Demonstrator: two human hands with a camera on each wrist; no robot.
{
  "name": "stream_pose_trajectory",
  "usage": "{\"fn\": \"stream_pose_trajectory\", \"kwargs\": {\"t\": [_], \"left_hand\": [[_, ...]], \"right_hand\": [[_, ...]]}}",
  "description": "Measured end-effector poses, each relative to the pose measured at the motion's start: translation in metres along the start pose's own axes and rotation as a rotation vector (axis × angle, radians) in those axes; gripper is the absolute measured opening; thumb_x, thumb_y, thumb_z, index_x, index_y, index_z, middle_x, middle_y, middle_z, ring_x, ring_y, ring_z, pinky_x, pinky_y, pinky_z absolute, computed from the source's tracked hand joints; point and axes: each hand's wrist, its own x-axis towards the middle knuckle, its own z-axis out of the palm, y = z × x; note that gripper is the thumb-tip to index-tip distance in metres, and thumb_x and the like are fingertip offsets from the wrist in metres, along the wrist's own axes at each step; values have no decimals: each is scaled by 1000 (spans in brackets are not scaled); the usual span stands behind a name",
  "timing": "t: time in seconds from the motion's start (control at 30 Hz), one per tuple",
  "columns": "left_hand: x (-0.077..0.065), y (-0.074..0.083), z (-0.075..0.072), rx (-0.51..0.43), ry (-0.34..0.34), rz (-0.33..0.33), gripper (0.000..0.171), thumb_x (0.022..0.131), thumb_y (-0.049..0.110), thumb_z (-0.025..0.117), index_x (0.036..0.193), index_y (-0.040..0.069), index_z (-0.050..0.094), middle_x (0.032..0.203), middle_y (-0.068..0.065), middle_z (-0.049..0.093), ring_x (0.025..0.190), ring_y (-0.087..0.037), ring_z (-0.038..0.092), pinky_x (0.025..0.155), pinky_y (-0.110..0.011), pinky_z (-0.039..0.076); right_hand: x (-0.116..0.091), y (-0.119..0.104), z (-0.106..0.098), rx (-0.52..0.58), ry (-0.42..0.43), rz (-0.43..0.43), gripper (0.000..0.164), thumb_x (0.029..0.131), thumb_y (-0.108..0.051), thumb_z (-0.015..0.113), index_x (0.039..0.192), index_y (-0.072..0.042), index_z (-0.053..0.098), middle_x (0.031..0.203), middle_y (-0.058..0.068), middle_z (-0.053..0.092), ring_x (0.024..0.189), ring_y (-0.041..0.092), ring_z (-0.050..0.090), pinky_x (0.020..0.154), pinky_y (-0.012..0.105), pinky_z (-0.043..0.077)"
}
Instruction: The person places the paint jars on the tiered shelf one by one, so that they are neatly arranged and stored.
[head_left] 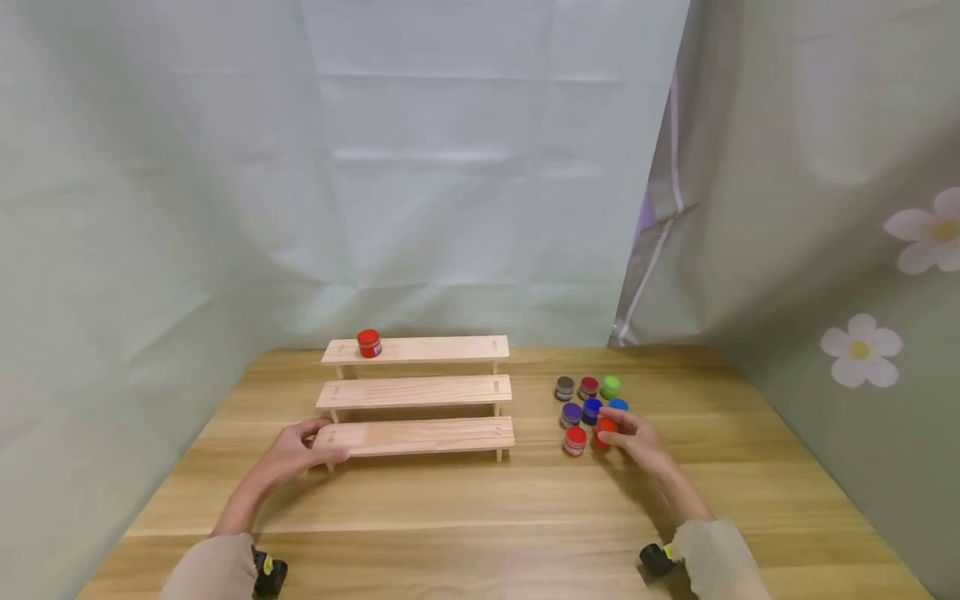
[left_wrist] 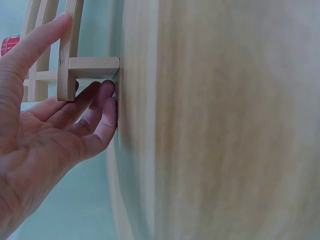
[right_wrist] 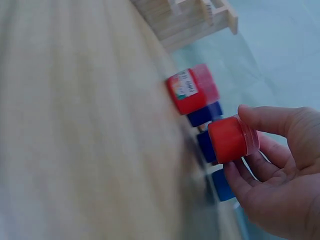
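My left hand point(head_left: 294, 446) holds the left end of the lowest plank of a three-step wooden rack point(head_left: 420, 436). Its thumb lies along the plank's front, and the other fingers curl around the end near the short leg point(left_wrist: 95, 66). On the right, my right hand point(head_left: 637, 442) pinches an orange-red paint jar point(right_wrist: 228, 141) between thumb and fingers, the jar slightly tilted. Beside that jar stands a red paint jar point(head_left: 575, 441) with a white label. Behind are a purple jar point(head_left: 571, 415) and a dark blue jar point(head_left: 592, 410).
Another red jar point(head_left: 369, 343) sits on the rack's top plank, toward the left. Grey point(head_left: 565, 387), dark red point(head_left: 588, 387) and green point(head_left: 611, 386) jars form the back row; a lighter blue jar point(head_left: 618, 405) is partly behind my right hand. Cloth curtains point(head_left: 465, 208) enclose the wooden table point(head_left: 450, 533).
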Motion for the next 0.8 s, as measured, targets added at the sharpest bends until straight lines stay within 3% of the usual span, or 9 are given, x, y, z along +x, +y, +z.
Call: {"fn": "stream_pose_trajectory", "kwargs": {"t": [0.17,0.4,0.5,0.8], "left_hand": [[3,1,2,1,-6,-6,78,82,28,77,140,-11,42,128,-32,57,99,-20,62,75,-25,50],[5,0,1,23,2,-8,78,81,29,78,138,-10,44,129,-32,57,102,-23,61,76,-25,50],[6,0,1,21,0,-13,78,81,30,78,139,-10,44,129,-32,56,103,-24,61,77,-25,49],[4,-2,0,7,1,-19,79,81,28,78,140,-10,42,131,-33,54,104,-25,61,76,-25,49]], "right_hand": [[0,-15,-10,-14,3,-17,53,93,-18,65,140,0,49,143,23,51,130,35,49,90,15,44],[11,-45,-9,-17,-3,-45,54,95,-23,64,143,-5,47,145,20,50,133,35,48,106,41,44],[17,-60,-6,-14,-6,-55,54,95,-24,64,144,-7,48,142,20,53,130,34,51,106,45,44],[31,-102,19,-47,-115,-143,52,96,-19,63,143,-4,48,139,21,56,122,33,56,92,32,52]]}}
